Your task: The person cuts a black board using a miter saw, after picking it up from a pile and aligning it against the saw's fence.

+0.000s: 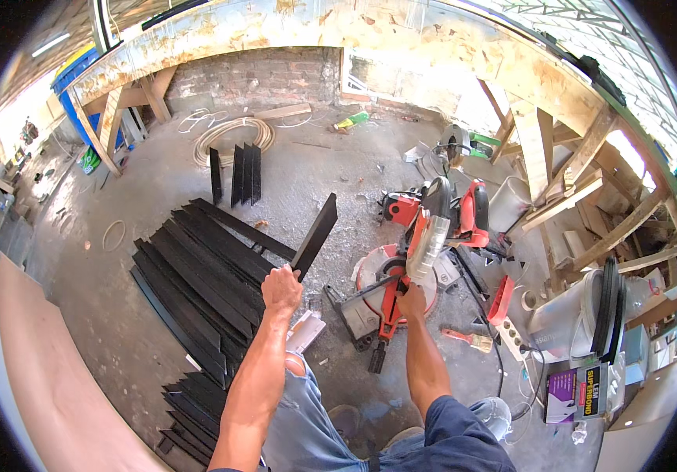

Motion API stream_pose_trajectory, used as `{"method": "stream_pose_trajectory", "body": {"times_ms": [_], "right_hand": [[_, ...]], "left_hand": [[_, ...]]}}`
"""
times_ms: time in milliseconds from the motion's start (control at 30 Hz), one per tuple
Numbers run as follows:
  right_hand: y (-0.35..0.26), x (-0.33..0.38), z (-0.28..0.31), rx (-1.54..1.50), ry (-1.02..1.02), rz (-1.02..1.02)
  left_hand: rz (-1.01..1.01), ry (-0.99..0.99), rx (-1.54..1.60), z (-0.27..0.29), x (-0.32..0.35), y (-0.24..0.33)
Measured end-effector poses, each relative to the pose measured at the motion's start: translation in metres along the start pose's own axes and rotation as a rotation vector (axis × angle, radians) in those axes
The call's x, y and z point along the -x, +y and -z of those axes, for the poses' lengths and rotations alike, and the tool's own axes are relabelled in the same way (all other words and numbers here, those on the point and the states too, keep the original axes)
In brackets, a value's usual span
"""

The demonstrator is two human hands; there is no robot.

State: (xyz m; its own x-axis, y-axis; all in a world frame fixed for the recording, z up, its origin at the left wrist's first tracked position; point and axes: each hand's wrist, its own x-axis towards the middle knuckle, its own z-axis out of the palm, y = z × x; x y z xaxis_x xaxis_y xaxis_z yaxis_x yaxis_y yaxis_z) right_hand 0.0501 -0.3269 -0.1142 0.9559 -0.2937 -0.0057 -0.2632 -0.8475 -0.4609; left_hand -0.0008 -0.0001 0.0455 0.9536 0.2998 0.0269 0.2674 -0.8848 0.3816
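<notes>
On the grey floor before the person, a red mitre saw (428, 236) stands right of a spread of long black strips (205, 271). The left hand (282, 291) has its grip closed round the lower end of one black strip (317, 234), which slants up and to the right, between the spread and the saw. The right hand (411, 301) is at the red middle part of the saw's base; its fingers are mostly hidden, so I cannot tell how far that grip is closed. Beyond the spread are shorter black pieces (246, 175) and a pale coiled hose (258, 135). Right of the right hand lie a red-handled brush (478, 342) and a white power strip (509, 337).
</notes>
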Motion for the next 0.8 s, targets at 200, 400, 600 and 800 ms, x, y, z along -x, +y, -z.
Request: {"method": "stream_pose_trajectory", "body": {"times_ms": [200, 400, 600, 800], "right_hand": [[0.045, -0.014, 0.014, -0.278, -0.102, -0.052], [0.010, 0.002, 0.026, -0.129, -0.060, -0.002], [0.006, -0.013, 0.001, 0.013, 0.043, 0.059], [-0.023, 0.005, 0.001, 0.023, -0.011, 0.137]], "left_hand": [[-0.035, 0.003, 0.050, -0.011, -0.004, -0.003], [-0.014, -0.001, 0.067, -0.010, 0.001, -0.008], [0.030, -0.025, 0.094, 0.001, 0.002, 0.005], [0.028, 0.016, 0.074, 0.002, 0.003, -0.020]]}}
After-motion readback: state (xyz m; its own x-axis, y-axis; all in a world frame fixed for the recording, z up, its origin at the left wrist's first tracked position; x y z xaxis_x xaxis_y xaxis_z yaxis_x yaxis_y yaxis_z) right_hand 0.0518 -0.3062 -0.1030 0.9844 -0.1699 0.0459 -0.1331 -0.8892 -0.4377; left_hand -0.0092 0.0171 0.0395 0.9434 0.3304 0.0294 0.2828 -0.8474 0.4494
